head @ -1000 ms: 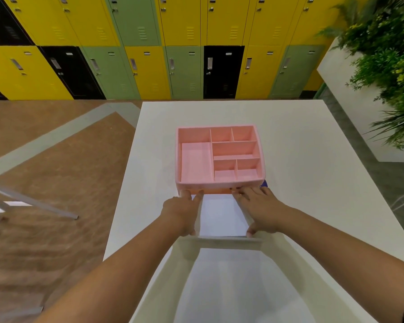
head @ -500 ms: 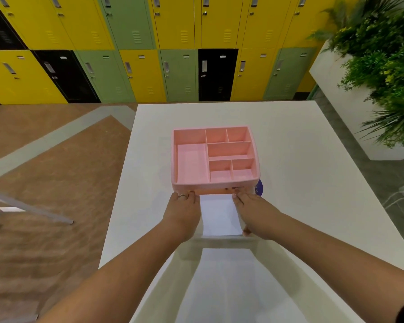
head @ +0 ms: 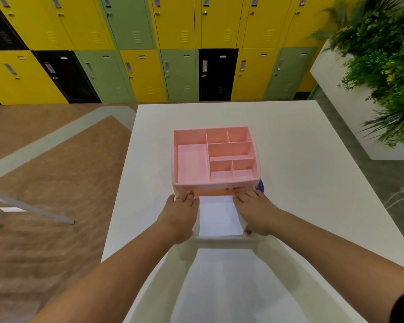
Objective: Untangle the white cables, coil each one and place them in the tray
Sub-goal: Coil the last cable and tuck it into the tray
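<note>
1. No text, number or brand can be read anywhere.
2. The pink tray [head: 187,136] has a small dark printed mark [head: 234,188] on its near wall, too blurred to read.
3. The lockers [head: 180,73] have small pale plates [head: 222,56] near the tops of their doors; whatever is on them is too small to make out.
</note>
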### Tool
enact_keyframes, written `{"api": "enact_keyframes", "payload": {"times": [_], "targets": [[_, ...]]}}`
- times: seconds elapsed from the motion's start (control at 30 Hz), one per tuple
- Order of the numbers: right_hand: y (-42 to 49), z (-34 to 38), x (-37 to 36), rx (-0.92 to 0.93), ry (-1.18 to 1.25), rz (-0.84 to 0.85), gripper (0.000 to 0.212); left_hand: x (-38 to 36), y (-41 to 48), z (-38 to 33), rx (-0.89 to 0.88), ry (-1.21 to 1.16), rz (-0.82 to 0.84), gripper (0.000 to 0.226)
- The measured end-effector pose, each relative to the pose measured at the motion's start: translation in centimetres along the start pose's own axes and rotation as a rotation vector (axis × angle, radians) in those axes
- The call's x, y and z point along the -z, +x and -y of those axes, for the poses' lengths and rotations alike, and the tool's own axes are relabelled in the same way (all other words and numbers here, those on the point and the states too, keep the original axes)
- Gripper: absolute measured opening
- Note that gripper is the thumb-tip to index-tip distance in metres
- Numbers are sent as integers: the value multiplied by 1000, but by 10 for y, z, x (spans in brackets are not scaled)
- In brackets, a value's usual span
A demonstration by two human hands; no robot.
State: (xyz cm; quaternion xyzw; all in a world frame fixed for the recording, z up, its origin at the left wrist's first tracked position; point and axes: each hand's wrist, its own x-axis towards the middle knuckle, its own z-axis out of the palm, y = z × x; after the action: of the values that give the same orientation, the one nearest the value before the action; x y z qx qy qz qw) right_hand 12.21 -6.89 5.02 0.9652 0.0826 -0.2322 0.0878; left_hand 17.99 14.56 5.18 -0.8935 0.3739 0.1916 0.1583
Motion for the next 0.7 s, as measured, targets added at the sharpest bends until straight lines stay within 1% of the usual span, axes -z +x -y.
{"api": "enact_keyframes", "payload": {"times": [0.07, 0.17, 0.3, 0.47, 0.57, 0.7], "targets": [[0, -2, 3, 26, 40, 13, 105, 1, 0, -1, -6, 21, 20, 83], [0, -5, 4, 43, 90, 3, 106, 2, 3, -3, -16, 22, 44, 79], [-2, -7, 3, 36, 136, -38, 103, 1, 1, 2, -4, -72, 85, 86], [-6, -8, 8, 32, 223, -57, 102, -1, -5, 5, -9, -115, 77, 88], [-8, -9, 13, 16, 270, -28, 96, 2, -5, 4, -8, -128, 67, 86], [-7, -10, 20, 27, 275, 39, 90, 7, -6, 5, -17, -137, 62, 84]]}}
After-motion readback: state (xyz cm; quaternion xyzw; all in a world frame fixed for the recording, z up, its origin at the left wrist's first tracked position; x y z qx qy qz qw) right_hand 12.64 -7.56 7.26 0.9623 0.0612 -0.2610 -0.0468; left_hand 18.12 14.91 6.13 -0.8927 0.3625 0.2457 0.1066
